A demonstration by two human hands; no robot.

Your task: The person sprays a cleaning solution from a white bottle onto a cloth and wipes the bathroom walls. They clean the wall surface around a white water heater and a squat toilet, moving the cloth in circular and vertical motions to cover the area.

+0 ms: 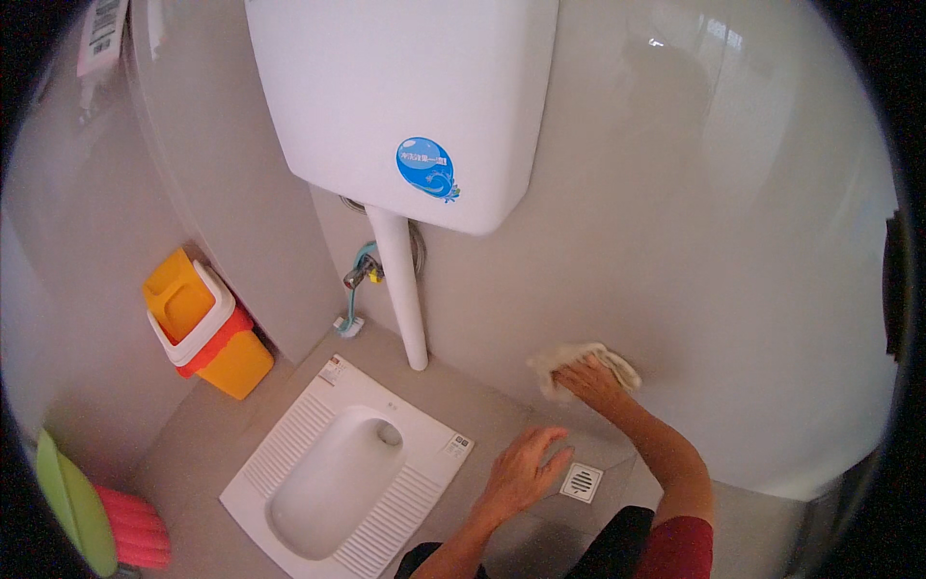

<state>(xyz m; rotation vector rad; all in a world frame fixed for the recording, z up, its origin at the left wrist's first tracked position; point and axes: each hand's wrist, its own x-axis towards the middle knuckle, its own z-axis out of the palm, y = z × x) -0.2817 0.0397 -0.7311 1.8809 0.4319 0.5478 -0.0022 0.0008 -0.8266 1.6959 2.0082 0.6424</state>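
Two bare hands show in the head view I'm watching from afar. The right hand (590,379) holds a bunched cream cloth (619,367) against the lower wall (733,405), right of the squat toilet (338,478); I judge the fingers lie over it to pin it there. That arm reaches forward from a red sleeve (680,548), elbow bent. The left hand (522,472), fingers loosely spread and gripping nothing I see, hangs near the floor drain (582,482), perhaps for balance.
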